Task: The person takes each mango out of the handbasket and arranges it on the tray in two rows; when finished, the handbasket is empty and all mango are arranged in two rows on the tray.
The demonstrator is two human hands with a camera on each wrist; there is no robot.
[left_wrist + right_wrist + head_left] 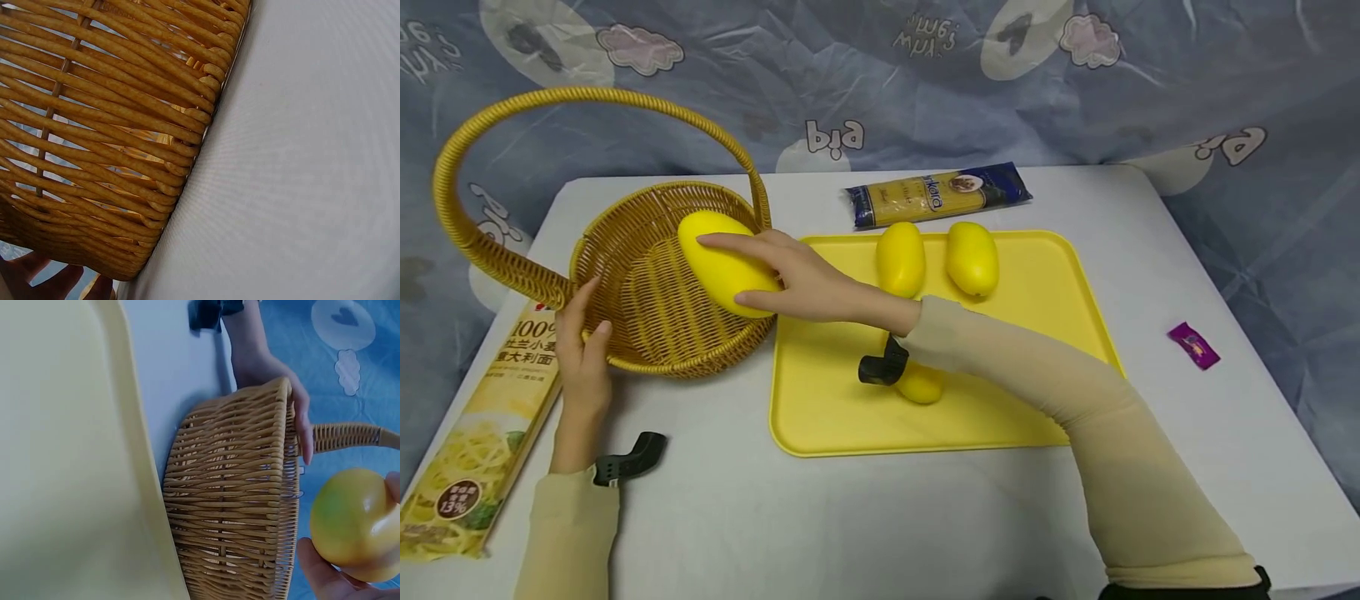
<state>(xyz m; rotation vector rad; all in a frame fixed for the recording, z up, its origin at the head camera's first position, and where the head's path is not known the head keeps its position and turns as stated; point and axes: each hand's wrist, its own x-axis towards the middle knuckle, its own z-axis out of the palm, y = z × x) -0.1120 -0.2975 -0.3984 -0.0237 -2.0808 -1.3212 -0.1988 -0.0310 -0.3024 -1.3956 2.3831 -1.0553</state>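
Observation:
My right hand (797, 279) holds a smooth yellow mango (715, 250), fingers over the top and thumb along the near side. In the head view the mango is above the right part of a round wicker basket (662, 308) with a tall arched handle; in the right wrist view it is above the rim level, with a greenish patch. My left hand (583, 367) grips the basket's left rim near the handle's foot, thumb inside. The left wrist view shows the basket's woven wall (106, 125) and some fingertips. Inside, the visible basket floor is bare.
A yellow tray (1037, 333) carries two more mangoes (901, 258) and a yellow fruit (921, 387) partly hidden under my right wrist. Behind lies a blue-ended pasta packet (936, 196). A long noodle packet (490, 433) lies left; a purple wrapped sweet (1193, 346) lies right.

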